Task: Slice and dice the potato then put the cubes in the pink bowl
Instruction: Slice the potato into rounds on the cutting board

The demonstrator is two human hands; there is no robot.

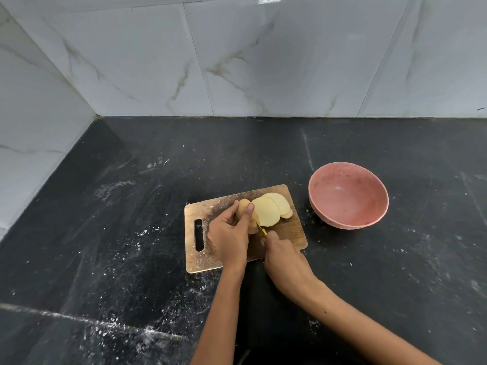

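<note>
Wooden rectangular cutting board (pixel 196 259) carries the work; left hand (pixel 228 237) grips the uncut pale potato piece (pixel 243 206); right hand (pixel 284 259) clasps a yellow-handled knife (pixel 262 230) (blade mostly hidden); cut round slices (pixel 271 210) fan rightward; pink round bowl (pixel 347 194) stands just beside the board.

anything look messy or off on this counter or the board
Yes: white powdery specks and smears are scattered across the dark counter, thickest left of and below the cutting board. The board lies slightly askew, and the pink bowl has faint dark speckling inside. The potato slices lie neatly fanned; nothing looks spilled or broken.
</note>
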